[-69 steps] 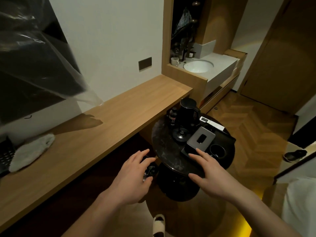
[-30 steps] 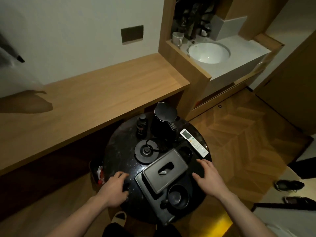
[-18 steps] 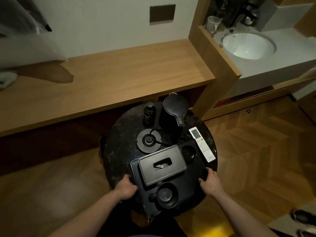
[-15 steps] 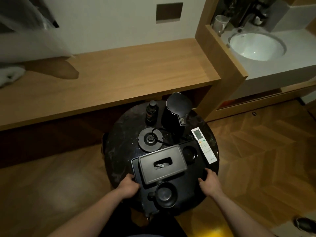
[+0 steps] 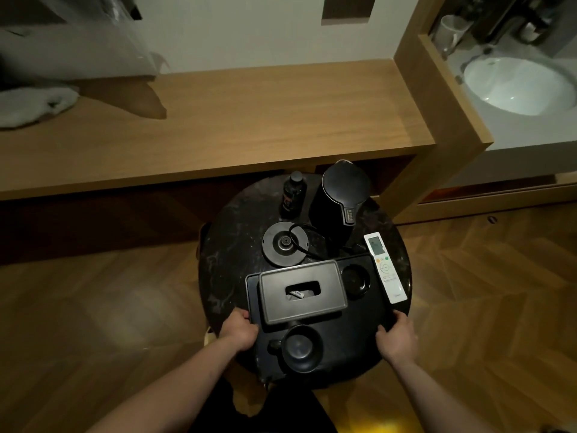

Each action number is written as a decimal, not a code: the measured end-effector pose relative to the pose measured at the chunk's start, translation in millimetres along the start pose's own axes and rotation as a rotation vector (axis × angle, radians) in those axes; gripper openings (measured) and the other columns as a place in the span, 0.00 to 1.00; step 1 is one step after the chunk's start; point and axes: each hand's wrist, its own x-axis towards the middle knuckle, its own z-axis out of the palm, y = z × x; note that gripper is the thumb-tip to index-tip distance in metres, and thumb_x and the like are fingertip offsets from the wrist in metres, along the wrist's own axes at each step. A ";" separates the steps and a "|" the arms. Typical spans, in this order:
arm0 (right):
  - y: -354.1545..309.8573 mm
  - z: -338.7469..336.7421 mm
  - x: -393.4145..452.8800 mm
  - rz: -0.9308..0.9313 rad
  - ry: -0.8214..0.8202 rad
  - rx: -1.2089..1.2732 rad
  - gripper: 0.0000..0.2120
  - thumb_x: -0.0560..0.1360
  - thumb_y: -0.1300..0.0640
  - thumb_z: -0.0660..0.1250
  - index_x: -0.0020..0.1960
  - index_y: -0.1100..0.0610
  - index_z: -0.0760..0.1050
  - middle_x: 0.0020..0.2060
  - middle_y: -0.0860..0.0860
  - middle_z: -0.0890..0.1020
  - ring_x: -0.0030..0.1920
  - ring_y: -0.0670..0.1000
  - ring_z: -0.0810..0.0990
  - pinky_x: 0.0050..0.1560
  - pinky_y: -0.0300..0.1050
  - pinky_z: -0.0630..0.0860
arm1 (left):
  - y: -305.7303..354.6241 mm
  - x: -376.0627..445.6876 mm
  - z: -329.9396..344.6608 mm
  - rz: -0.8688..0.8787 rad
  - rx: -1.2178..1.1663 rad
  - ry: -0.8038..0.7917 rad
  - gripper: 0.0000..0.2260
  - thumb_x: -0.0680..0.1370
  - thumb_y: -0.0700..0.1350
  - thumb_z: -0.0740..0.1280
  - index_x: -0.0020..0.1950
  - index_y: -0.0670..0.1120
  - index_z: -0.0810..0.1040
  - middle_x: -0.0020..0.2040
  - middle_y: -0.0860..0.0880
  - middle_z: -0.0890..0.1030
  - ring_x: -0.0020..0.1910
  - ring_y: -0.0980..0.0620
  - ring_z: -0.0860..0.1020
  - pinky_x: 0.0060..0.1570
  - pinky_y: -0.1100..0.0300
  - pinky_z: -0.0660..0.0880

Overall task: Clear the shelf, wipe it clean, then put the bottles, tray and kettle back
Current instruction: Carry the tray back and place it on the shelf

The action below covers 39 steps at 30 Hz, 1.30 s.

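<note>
Right now the black tray (image 5: pixel 352 335) sits on the near half of the round dark table (image 5: pixel 224 276), its long axis running left to right, slightly skewed. The left hand (image 5: pixel 239 331) clamps its left edge, the right hand (image 5: pixel 396 337) its right edge, equally near. The wooden shelf (image 5: pixel 249 120) lies straight ahead, beyond the kettle (image 5: pixel 338 198).

The round dark surface (image 5: pixel 224 270) carries a black tray (image 5: pixel 352 332), kettle (image 5: pixel 340 201), kettle base (image 5: pixel 284 247), small bottle (image 5: pixel 293 195) and white remote (image 5: pixel 386 271). The wooden shelf (image 5: pixel 249 120) carries a pale cloth (image 5: pixel 34 104).
</note>
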 end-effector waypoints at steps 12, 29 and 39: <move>19.7 1.6 3.2 0.049 -0.055 -0.011 0.10 0.74 0.67 0.67 0.53 0.57 0.74 0.50 0.57 0.80 0.51 0.57 0.77 0.56 0.57 0.78 | -17.6 -4.1 -1.6 0.094 0.022 0.085 0.10 0.73 0.39 0.72 0.50 0.50 0.75 0.48 0.50 0.82 0.48 0.51 0.79 0.46 0.60 0.72; -92.9 38.5 -118.1 -0.172 -0.099 0.060 0.11 0.77 0.66 0.67 0.55 0.53 0.73 0.47 0.52 0.80 0.49 0.56 0.80 0.52 0.54 0.79 | -133.8 -15.8 -134.4 0.105 -0.220 0.160 0.14 0.75 0.41 0.75 0.56 0.50 0.76 0.52 0.51 0.81 0.51 0.51 0.80 0.48 0.58 0.75; -241.9 142.9 -241.8 -0.372 -0.156 -0.043 0.08 0.75 0.62 0.68 0.46 0.50 0.74 0.45 0.53 0.82 0.47 0.56 0.81 0.50 0.56 0.81 | -276.5 -19.7 -294.3 0.079 -0.372 0.329 0.14 0.77 0.38 0.72 0.57 0.49 0.71 0.53 0.51 0.78 0.55 0.50 0.78 0.56 0.58 0.76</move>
